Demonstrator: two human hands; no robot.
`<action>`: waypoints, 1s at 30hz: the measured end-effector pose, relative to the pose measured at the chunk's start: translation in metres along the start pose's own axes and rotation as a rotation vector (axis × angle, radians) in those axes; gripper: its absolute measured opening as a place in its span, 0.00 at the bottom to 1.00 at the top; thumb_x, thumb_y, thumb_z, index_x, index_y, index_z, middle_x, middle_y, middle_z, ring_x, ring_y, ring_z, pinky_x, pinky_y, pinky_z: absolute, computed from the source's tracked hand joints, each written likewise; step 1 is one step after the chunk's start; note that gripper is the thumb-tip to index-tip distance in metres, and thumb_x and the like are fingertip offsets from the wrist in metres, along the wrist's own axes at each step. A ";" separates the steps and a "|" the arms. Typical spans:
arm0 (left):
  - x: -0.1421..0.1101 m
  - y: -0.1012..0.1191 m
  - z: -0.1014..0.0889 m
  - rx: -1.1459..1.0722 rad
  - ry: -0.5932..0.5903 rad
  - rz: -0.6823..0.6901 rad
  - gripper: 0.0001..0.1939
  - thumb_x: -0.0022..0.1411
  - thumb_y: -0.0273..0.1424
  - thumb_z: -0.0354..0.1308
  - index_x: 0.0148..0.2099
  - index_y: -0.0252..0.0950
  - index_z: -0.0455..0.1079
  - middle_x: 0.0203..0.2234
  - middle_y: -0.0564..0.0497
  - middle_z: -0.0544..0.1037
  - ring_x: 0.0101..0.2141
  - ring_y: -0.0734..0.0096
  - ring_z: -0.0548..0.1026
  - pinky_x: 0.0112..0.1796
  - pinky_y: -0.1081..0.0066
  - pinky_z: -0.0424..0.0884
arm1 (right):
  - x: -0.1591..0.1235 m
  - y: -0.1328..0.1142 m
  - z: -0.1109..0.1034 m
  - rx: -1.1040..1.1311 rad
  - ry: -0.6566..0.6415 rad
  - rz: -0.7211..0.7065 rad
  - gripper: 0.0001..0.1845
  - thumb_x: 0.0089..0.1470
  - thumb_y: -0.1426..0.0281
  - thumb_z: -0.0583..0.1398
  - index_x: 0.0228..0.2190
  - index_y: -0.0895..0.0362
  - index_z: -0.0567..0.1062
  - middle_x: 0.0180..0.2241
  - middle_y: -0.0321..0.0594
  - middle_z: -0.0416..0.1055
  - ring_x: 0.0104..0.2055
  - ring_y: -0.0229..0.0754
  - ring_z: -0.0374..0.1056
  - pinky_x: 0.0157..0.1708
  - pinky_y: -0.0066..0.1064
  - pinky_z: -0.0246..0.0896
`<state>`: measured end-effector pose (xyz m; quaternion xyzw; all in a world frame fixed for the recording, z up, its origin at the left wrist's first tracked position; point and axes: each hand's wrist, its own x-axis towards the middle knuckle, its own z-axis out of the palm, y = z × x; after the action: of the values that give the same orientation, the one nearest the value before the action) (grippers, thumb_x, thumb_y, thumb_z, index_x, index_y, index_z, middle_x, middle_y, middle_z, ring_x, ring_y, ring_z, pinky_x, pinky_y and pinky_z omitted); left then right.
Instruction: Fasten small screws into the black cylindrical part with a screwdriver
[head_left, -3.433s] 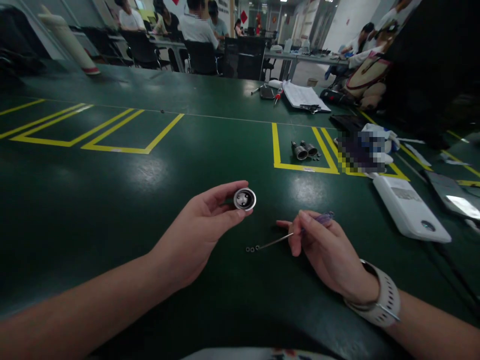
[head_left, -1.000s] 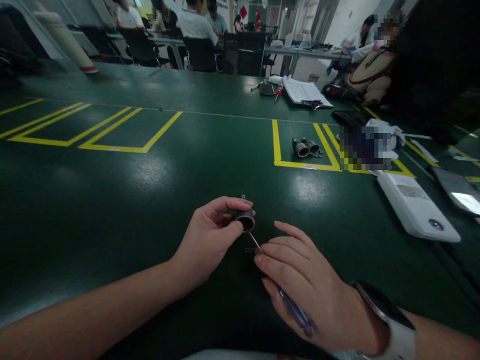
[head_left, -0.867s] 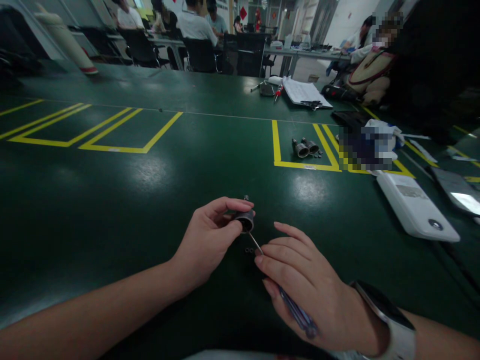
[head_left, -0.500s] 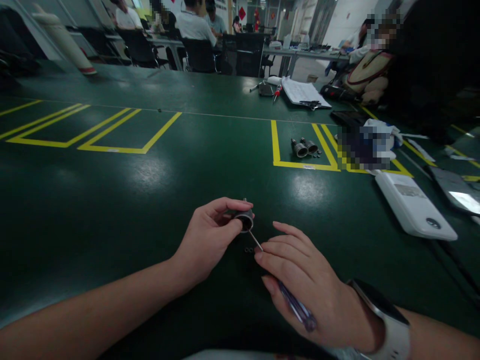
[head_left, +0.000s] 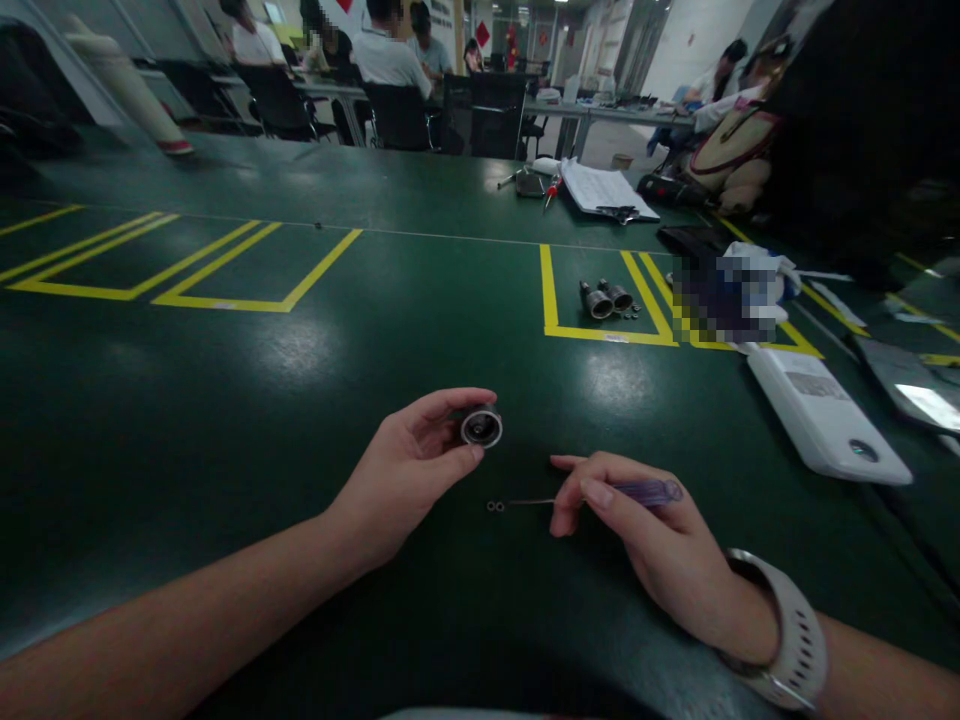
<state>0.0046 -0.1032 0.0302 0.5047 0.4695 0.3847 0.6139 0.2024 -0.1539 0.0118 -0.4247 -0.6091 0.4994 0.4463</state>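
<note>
Head view: the purple-handled tool (head_left: 646,493) has come out of the metal cup (head_left: 481,428). Half a second ago its shaft ran in at the cup's mouth; now it lies nearly level, low over the green tabletop (head_left: 300,430), its tip just beside two small rings (head_left: 500,507). Whether tip and ring touch cannot be told.

The left hand (head_left: 397,455) has the cup pinched between thumb and fingertips — only as wide as the cup itself — clear of the palm. The cup's mouth has turned up toward the person, so some of the inside shows, though too dim to make out in detail. The right hand (head_left: 664,545) is closed lightly around the tool, one finger stretched out past the grip.

Over three seconds ago, three rings showed in the row, the tip at the third; two are left. That suggests one ring went into the cup with the tool, and that the same motion may be partly repeated — a judgement, since no ring can be picked out inside. Farther off, two similar metal parts (head_left: 598,304) lie, as before, within yellow tape (head_left: 550,290).
</note>
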 end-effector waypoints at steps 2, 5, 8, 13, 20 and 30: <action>0.000 -0.001 0.000 -0.011 0.005 0.014 0.21 0.48 0.21 0.60 0.47 0.38 0.68 0.46 0.49 0.74 0.46 0.65 0.72 0.48 0.65 0.68 | 0.000 -0.003 0.001 -0.063 -0.019 -0.006 0.12 0.57 0.68 0.52 0.26 0.57 0.73 0.23 0.35 0.72 0.30 0.38 0.69 0.53 0.44 0.54; 0.001 -0.002 0.001 -0.012 0.002 0.014 0.20 0.48 0.23 0.61 0.46 0.37 0.68 0.46 0.48 0.74 0.45 0.64 0.72 0.47 0.65 0.68 | -0.001 -0.008 0.002 -0.160 -0.034 -0.042 0.12 0.57 0.69 0.52 0.26 0.56 0.73 0.23 0.35 0.72 0.29 0.38 0.69 0.52 0.43 0.56; 0.001 -0.003 0.001 -0.037 -0.010 0.002 0.17 0.50 0.26 0.61 0.45 0.36 0.70 0.43 0.48 0.75 0.44 0.64 0.73 0.47 0.65 0.68 | -0.005 -0.014 0.003 -0.297 -0.034 -0.133 0.11 0.56 0.72 0.52 0.26 0.56 0.71 0.22 0.34 0.70 0.28 0.37 0.68 0.52 0.44 0.56; 0.000 -0.002 0.001 -0.120 -0.028 -0.030 0.16 0.51 0.26 0.60 0.44 0.35 0.71 0.41 0.47 0.77 0.44 0.63 0.73 0.48 0.62 0.67 | -0.012 -0.022 0.005 -0.573 -0.135 -0.306 0.07 0.49 0.78 0.53 0.29 0.56 0.68 0.24 0.36 0.69 0.27 0.38 0.66 0.55 0.48 0.50; -0.001 0.000 -0.002 -0.072 -0.048 -0.046 0.20 0.49 0.24 0.60 0.48 0.37 0.70 0.42 0.47 0.77 0.45 0.63 0.73 0.49 0.63 0.67 | -0.010 -0.013 0.003 -0.682 -0.098 -0.471 0.12 0.46 0.79 0.54 0.35 0.57 0.69 0.27 0.38 0.71 0.30 0.40 0.67 0.53 0.51 0.52; -0.002 0.000 0.002 0.117 -0.049 0.036 0.20 0.49 0.24 0.60 0.46 0.36 0.71 0.44 0.48 0.76 0.43 0.65 0.74 0.48 0.65 0.69 | -0.010 -0.016 0.009 -0.742 -0.033 -0.644 0.17 0.48 0.80 0.54 0.42 0.60 0.68 0.32 0.43 0.73 0.36 0.43 0.69 0.50 0.51 0.57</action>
<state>0.0062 -0.1059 0.0303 0.5572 0.4669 0.3551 0.5877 0.1951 -0.1680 0.0252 -0.3374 -0.8532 0.0920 0.3870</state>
